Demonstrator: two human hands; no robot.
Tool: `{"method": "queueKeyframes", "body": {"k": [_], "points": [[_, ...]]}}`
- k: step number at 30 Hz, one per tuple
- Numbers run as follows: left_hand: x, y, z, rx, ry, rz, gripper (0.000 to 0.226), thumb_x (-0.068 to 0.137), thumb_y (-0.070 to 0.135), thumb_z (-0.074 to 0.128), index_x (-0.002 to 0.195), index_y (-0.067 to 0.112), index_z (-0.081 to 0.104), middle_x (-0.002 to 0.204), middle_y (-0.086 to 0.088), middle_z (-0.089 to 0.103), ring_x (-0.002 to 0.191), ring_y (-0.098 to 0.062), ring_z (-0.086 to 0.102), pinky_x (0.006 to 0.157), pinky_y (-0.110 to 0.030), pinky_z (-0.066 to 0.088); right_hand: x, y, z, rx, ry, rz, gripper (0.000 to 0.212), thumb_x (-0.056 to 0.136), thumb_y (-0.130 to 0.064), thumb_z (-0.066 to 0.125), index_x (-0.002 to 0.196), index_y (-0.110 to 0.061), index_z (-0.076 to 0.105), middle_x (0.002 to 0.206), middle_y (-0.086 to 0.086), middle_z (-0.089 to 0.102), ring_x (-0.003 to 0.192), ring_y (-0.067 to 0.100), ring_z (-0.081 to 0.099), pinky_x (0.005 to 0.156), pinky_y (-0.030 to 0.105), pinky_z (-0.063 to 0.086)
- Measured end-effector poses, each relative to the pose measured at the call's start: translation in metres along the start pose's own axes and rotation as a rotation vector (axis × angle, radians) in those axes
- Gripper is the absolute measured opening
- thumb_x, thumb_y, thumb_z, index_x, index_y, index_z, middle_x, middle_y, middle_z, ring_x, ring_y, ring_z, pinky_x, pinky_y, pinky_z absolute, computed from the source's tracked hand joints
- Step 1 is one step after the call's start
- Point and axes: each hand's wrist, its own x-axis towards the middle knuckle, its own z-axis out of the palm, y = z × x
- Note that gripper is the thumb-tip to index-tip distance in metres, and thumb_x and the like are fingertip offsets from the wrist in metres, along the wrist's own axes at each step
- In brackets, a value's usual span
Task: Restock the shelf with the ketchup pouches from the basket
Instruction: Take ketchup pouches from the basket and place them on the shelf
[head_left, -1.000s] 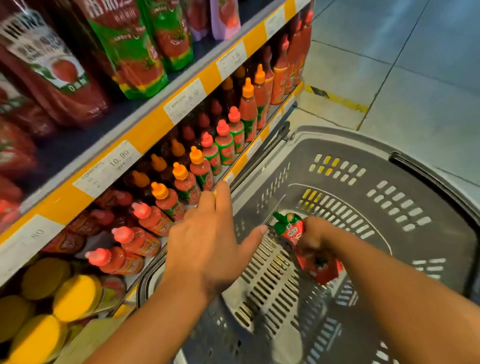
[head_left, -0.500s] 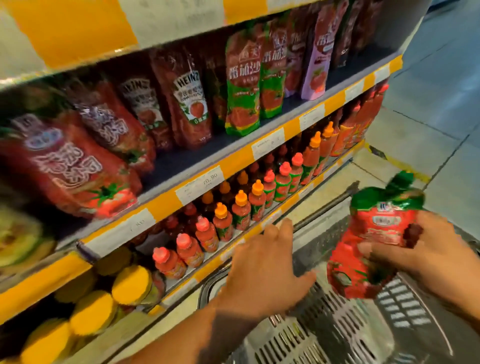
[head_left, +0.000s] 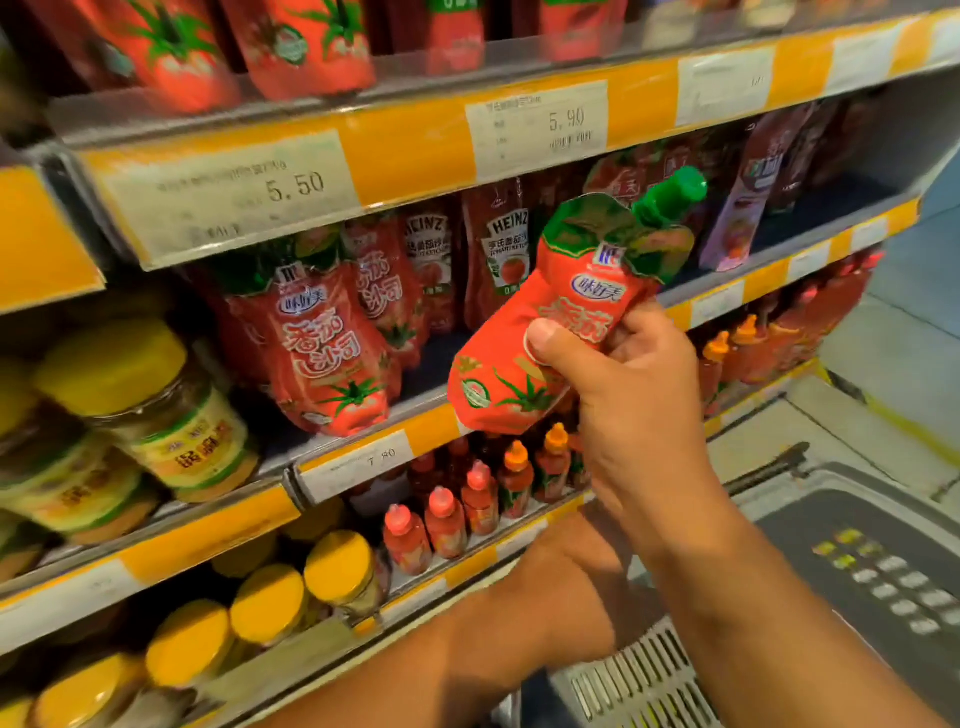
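pouch (head_left: 550, 332) before shelf (head_left: 363, 441), right of shelved pouches (head_left: 322, 353), bottles (head_left: 467, 509) below, basket (head_left: 857, 571) probably lower right

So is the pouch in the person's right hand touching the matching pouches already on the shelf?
Apart. The head view shows a dark strip of bare shelf between the held pouch in the right hand and the matching pouches.

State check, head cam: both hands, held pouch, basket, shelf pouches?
right hand: grips the held pouch, thumb on front
held pouch: lifted, tilted, green cap on, off the shelf
left hand: mostly hidden, grip unclear
basket: below, contents out of view
shelf pouches: standing in rows
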Motion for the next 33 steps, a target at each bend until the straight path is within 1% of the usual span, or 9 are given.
{"method": "queueKeyframes", "body": {"k": [2,3,6,10,16,19,24,29,33], "points": [[-0.022,0.001,-0.02,-0.178,0.028,-0.037,0.04,0.082,0.054,0.063,0.116,0.036,0.076,0.13,-0.029,0.06,0.107,0.011,0.06,0.11,-0.049,0.044,0.008,0.011,0.016,0.052,0.025,0.004,0.03,0.088,0.011,0.074,0.102,-0.015,0.071,0.09,-0.005,0.081,0.085,0.009,0.075,0.075,0.024,0.058],[-0.033,0.006,-0.028,-0.188,0.127,-0.053,0.04,0.084,0.042,0.066,0.124,0.04,0.07,0.135,-0.018,0.059,0.115,0.006,0.058,0.111,-0.042,0.044,0.011,0.015,0.021,0.063,0.027,0.005,0.032,0.088,0.012,0.073,0.101,-0.017,0.07,0.088,-0.007,0.08,0.083,0.007,0.075,0.074,0.023,0.058],[-0.08,0.009,-0.057,0.064,0.403,-0.06,0.039,0.094,0.029,0.062,0.132,0.037,0.058,0.134,0.02,0.051,0.128,-0.001,0.048,0.107,-0.027,0.041,0.016,0.025,0.029,0.023,0.011,-0.007,0.033,0.088,0.01,0.075,0.098,-0.021,0.07,0.087,-0.009,0.08,0.085,0.01,0.076,0.077,0.03,0.061],[-0.141,-0.018,-0.092,0.324,0.641,-0.121,0.033,0.093,0.035,0.06,0.126,0.034,0.061,0.132,0.021,0.052,0.129,0.0,0.049,0.105,-0.015,0.036,0.017,0.037,0.03,-0.177,-0.082,-0.074,0.035,0.085,0.006,0.077,0.091,-0.028,0.073,0.088,-0.01,0.08,0.089,0.011,0.076,0.08,0.033,0.062],[-0.166,-0.045,-0.107,0.557,0.64,-0.351,0.054,0.09,0.039,0.063,0.142,0.027,0.052,0.154,0.009,0.04,0.142,-0.019,0.042,0.115,-0.042,0.036,0.029,0.037,0.049,-0.19,-0.223,-0.101,0.036,0.087,0.001,0.081,0.096,-0.033,0.072,0.09,-0.024,0.077,0.094,-0.003,0.073,0.083,0.02,0.059],[-0.159,-0.047,-0.1,0.614,0.59,-0.387,0.072,0.088,0.038,0.067,0.154,0.023,0.04,0.157,0.004,0.038,0.145,-0.024,0.039,0.123,-0.049,0.029,0.038,0.042,0.054,-0.22,-0.238,-0.066,0.033,0.089,-0.002,0.08,0.101,-0.031,0.074,0.099,-0.012,0.08,0.101,0.008,0.076,0.091,0.037,0.063],[-0.154,-0.043,-0.101,0.592,0.589,-0.427,0.084,0.087,0.036,0.072,0.159,0.022,0.031,0.152,0.006,0.04,0.138,-0.021,0.04,0.117,-0.039,0.031,0.053,0.041,0.06,-0.399,-0.313,-0.001,0.023,0.092,-0.017,0.079,0.112,-0.025,0.069,0.106,-0.003,0.079,0.097,0.013,0.075,0.091,0.046,0.062],[-0.155,-0.042,-0.101,0.569,0.584,-0.43,0.086,0.087,0.04,0.07,0.161,0.028,0.026,0.152,0.011,0.037,0.138,-0.018,0.039,0.117,-0.038,0.031,0.055,0.039,0.073,-0.516,-0.335,0.076,0.041,0.099,-0.04,0.07,0.134,-0.028,0.053,0.119,0.025,0.071,0.104,0.042,0.067,0.081,0.046,0.058],[-0.152,-0.039,-0.103,0.573,0.602,-0.427,0.095,0.089,0.042,0.069,0.165,0.034,0.013,0.145,0.014,0.039,0.133,-0.015,0.04,0.114,-0.038,0.032,0.058,0.037,0.073,-0.532,-0.356,0.107,0.028,0.102,-0.039,0.066,0.124,-0.029,0.054,0.087,-0.004,0.072,0.073,0.015,0.066,0.059,0.026,0.045]]}}
